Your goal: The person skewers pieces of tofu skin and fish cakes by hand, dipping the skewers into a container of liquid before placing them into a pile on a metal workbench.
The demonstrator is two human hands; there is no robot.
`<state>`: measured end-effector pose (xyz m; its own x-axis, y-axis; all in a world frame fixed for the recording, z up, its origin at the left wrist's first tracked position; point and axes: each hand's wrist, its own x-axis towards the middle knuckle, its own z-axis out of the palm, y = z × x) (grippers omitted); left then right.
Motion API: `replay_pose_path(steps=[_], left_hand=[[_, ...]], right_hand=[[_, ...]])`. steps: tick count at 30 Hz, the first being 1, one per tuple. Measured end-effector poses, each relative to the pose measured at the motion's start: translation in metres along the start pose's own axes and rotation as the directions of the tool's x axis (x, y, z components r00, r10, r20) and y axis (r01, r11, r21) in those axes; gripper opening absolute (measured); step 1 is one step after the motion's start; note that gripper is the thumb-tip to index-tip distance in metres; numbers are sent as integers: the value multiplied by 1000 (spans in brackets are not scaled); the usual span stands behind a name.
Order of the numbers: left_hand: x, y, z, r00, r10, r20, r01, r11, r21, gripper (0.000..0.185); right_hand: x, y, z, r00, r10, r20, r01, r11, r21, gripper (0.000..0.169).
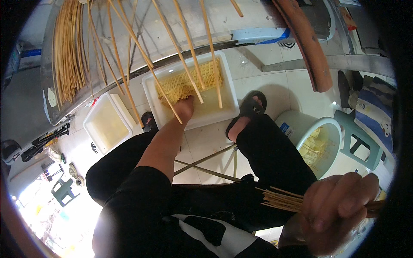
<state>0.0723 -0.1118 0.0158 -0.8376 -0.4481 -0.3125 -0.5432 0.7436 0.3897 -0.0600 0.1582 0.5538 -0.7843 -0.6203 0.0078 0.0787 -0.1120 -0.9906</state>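
My left hand point(184, 108) reaches into a white plastic tub point(209, 117) on the floor, its fingers at the near left edge of a yellow lattice-cut food sheet point(190, 77) in liquid; the fingertips are hidden. At lower right my right hand point(337, 206) is closed around a bundle of thin wooden sticks point(280, 200). Above the tub, several single wooden sticks point(174, 48) jut out over the edge of a metal table point(219, 19). A thick bunch of sticks point(68, 51) lies at the table's left end.
A second white tub point(108, 124) with pale liquid stands at left. To the right, a round bucket point(290, 129) holds yellow pieces on sticks point(314, 146), beside a green plastic stool point(358, 142). A brown curved strip point(306, 48) hangs over the table's right side. Crossed metal legs point(206, 164) show between my legs.
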Motion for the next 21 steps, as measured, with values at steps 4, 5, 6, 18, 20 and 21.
replay_pose_path(steps=[4, 5, 6, 18, 20, 21], left_hand=[[-10, 33, -66, 939, -20, 344, -67, 968, 240, 28], [-11, -8, -19, 942, -41, 333, 37, 999, 17, 29], [-16, -55, 25, 948, -89, 306, 158, 965, -209, 29], [-36, 63, -156, 885, -249, 393, 448, 231, -864, 22], [-39, 64, -178, 914, -175, 366, 386, 100, -917, 18], [-38, 67, -188, 924, -152, 351, 365, 73, -928, 16]], right_hand=[[-10, 2, 18, 959, 8, -283, -32, 996, -80, 24], [-9, -2, 21, 961, -12, -277, -29, 989, -144, 26], [-4, 2, 28, 954, -58, -293, 10, 987, -162, 29], [-5, 21, 55, 949, 67, 307, 75, 900, -428, 12], [-4, 30, 65, 887, 150, 436, 120, 839, -532, 17], [-6, 41, 69, 874, 180, 452, 125, 815, -566, 20]])
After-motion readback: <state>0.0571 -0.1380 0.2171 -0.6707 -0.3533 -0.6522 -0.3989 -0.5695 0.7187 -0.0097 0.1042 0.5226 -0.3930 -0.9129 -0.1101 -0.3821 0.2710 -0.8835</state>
